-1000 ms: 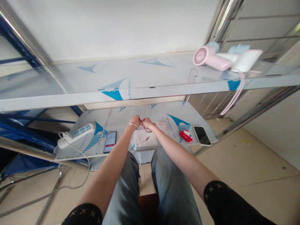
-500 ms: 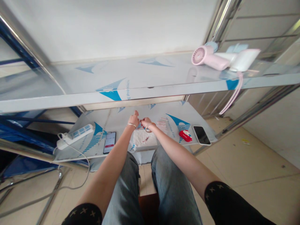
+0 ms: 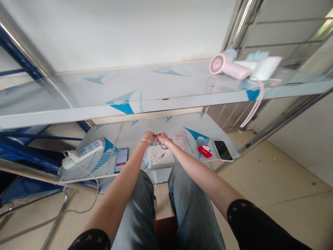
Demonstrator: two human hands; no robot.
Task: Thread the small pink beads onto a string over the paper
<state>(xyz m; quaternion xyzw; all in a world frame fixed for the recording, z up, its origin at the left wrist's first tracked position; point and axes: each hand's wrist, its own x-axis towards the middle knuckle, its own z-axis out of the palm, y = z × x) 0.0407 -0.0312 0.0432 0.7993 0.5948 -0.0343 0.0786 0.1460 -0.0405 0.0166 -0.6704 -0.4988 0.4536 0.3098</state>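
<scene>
My left hand [image 3: 149, 136] and my right hand [image 3: 161, 137] meet fingertip to fingertip above the lower shelf [image 3: 140, 130]. Both are pinched closed on something tiny between them that I cannot make out. A bracelet circles my left wrist, and a ring-like loop hangs at my right wrist. Just below the hands lies a white tissue pack [image 3: 159, 156] with small red specks on it. A little to the right of my right hand sits a small clear packet with pink strips [image 3: 179, 138].
On the lower shelf lie a white power strip [image 3: 82, 152], a lit phone [image 3: 121, 159], a red case [image 3: 205, 151] and a dark phone [image 3: 223, 150]. A pink hair dryer [image 3: 226, 65] and a white device [image 3: 262, 67] rest on the upper shelf [image 3: 109, 90]. My knees sit under the shelf edge.
Half a second ago my left hand's finger pointed up; now both hands are pinched together again. The view has shifted slightly.
</scene>
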